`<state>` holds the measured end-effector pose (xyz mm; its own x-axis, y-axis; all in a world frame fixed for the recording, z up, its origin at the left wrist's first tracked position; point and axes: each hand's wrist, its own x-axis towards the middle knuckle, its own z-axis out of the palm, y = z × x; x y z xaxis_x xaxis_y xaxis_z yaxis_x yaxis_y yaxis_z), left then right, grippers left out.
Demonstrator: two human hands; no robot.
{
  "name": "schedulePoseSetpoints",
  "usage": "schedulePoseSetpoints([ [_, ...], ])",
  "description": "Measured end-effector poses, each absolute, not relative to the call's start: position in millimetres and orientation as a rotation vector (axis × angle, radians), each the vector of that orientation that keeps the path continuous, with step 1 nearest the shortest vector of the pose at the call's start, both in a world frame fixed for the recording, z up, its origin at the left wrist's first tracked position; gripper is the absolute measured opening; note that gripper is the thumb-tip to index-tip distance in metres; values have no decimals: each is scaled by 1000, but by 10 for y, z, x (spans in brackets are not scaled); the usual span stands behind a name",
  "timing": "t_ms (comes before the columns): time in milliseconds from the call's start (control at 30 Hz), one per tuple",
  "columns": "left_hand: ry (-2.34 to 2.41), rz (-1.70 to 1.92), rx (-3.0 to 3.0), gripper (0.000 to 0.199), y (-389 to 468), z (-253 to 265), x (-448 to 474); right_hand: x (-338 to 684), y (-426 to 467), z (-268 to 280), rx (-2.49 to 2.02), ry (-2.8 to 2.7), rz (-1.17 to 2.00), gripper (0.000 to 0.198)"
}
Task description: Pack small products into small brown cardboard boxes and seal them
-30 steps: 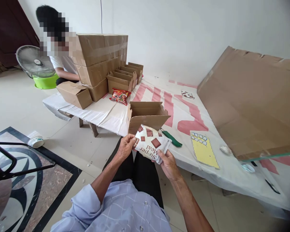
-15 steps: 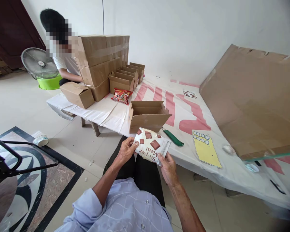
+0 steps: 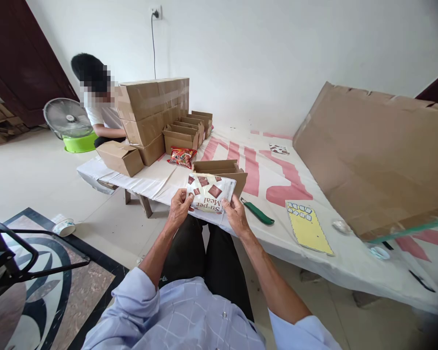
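Note:
Between my hands is a white packet point(image 3: 210, 193) with brown squares and the upside-down words "Su-per Meal". My left hand point(image 3: 180, 208) pinches its left edge, and my right hand point(image 3: 236, 214) grips the lower right corner. Just behind the packet stands an open cardboard box point(image 3: 219, 167), partly hidden by it. A green-handled knife point(image 3: 258, 212) lies to the right of my right hand. Farther right there is a yellow card point(image 3: 308, 228) with drawn white shapes. A red noodle packet point(image 3: 181, 157) rests beyond the box, to the left.
Stacked cardboard boxes point(image 3: 146, 114) and a row of open boxes point(image 3: 184, 133) stand at the table's far left. A person point(image 3: 104, 116) sits behind the stack, near a fan point(image 3: 67, 118). A large cardboard sheet point(image 3: 372, 160) leans at the right. Another patterned packet point(image 3: 279, 149) lies toward the wall.
Both hands have raised the packet forward, and it now covers part of the open box's front. The packet sits more level. The view has tilted up.

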<state>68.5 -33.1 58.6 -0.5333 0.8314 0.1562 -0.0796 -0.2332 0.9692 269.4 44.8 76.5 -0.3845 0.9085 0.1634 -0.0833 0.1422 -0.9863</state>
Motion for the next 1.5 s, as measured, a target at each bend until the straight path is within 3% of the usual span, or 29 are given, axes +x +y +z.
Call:
schedulePoseSetpoints([
  [433,1373,1843,981,60,-317,707,638,2658,493,815,-824,-1552,1379,48],
  [667,1291,2001,1103,58,-312,1183,472,2484,547,1395,-690,-1647,1251,50],
  [933,1269,2103,1135,63,119,1605,60,2066,1027,1930,-716,-1818,1023,33],
  [1233,1396,1985,974,62,398,1412,-146,1723,1383,1805,-795,-1783,1189,27],
  [1500,1411,1977,943,49,482,1436,-153,1645,1543,1727,-818,-1761,1192,33],
])
